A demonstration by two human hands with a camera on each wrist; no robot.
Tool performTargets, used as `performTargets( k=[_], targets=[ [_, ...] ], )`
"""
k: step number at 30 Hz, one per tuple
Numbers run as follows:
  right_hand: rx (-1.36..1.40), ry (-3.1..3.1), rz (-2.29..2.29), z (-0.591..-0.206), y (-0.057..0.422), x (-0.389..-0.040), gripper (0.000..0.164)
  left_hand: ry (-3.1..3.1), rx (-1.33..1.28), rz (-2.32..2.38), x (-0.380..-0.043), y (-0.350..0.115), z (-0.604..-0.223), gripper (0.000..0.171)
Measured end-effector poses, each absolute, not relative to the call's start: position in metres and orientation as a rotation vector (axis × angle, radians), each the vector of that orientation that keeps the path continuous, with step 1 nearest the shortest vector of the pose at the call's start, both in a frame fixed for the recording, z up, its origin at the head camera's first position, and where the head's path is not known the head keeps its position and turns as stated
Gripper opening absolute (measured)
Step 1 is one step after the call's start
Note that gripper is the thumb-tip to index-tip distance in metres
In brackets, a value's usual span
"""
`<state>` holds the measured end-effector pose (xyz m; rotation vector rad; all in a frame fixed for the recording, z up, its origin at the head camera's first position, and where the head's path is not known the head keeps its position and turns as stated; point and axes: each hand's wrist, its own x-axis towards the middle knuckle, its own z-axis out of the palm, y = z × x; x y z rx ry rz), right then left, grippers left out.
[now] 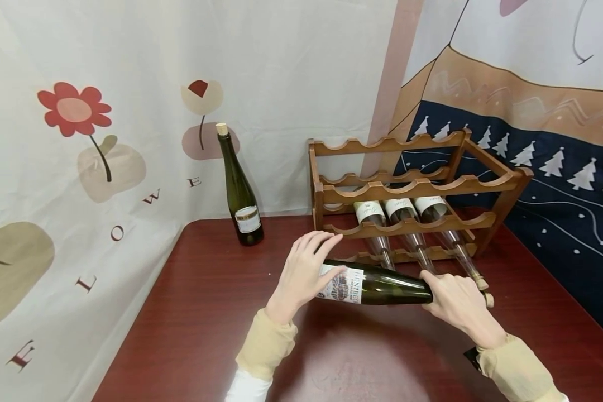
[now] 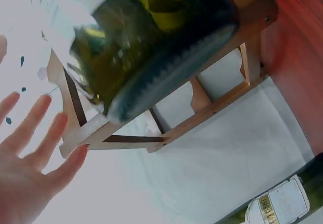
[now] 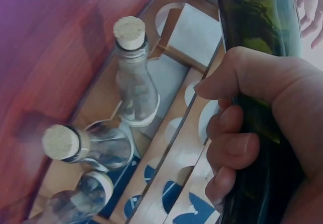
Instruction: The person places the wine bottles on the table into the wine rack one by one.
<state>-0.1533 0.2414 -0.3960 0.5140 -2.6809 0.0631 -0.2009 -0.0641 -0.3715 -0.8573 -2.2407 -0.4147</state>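
A green wine bottle [image 1: 397,287] with a white label and a cork lies level above the table, in front of the wooden wine rack [image 1: 422,191]. My right hand [image 1: 454,301] grips it round the neck, fingers curled in the right wrist view. Close by the base, my left hand [image 1: 304,268] has its fingers spread; the left wrist view shows this hand [image 2: 35,168] beside the bottle's base [image 2: 166,67]. Three clear corked bottles lie on the rack's lower tier, necks forward, among them the middle clear bottle [image 1: 402,211].
Another green bottle [image 1: 243,201], corked and labelled, stands upright at the back left of the red-brown table [image 1: 196,324]. Printed cloth [image 1: 291,84] hangs behind and at both sides. A small dark item [image 1: 472,357] shows beside the right sleeve.
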Motion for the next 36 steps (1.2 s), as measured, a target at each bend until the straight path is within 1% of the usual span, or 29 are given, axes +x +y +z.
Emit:
performTargets(
  k=[6,11,16,20,23,27,30,36],
  targets=[
    [0.406,-2.717,0.093,-0.397,0.250,-0.143,0.045,-2.168,-0.719,-0.602,-0.220,-0.063,-0.358,0.059],
    [0.333,-2.755,0.134,-0.399,0.256,-0.135,0.046,-2.102,-0.672,-0.611,-0.239,-0.060,-0.342,0.054],
    [0.264,-2.803,0.173,-0.402,0.260,-0.130,0.041,-2.103,-0.689,-0.561,-0.259,-0.057,-0.333,0.048],
    [0.205,-2.833,0.206,-0.405,0.262,-0.127,0.038,-2.115,-0.682,-0.495,-0.270,-0.055,-0.334,0.048],
    [0.154,-2.873,0.243,-0.406,0.263,-0.125,0.036,-2.123,-0.670,-0.448,-0.275,-0.055,-0.337,0.049],
    [0.108,-2.911,0.281,-0.408,0.264,-0.124,0.036,-2.132,-0.667,-0.414,-0.278,-0.055,-0.339,0.045],
    [0.094,-2.926,0.297,-0.410,0.264,-0.124,0.039,-2.134,-0.676,-0.407,-0.279,-0.055,-0.339,0.042],
    [0.063,-2.913,0.343,-0.415,0.259,-0.123,0.044,-2.146,-0.677,-0.407,-0.279,-0.055,-0.340,0.040]
  ],
)
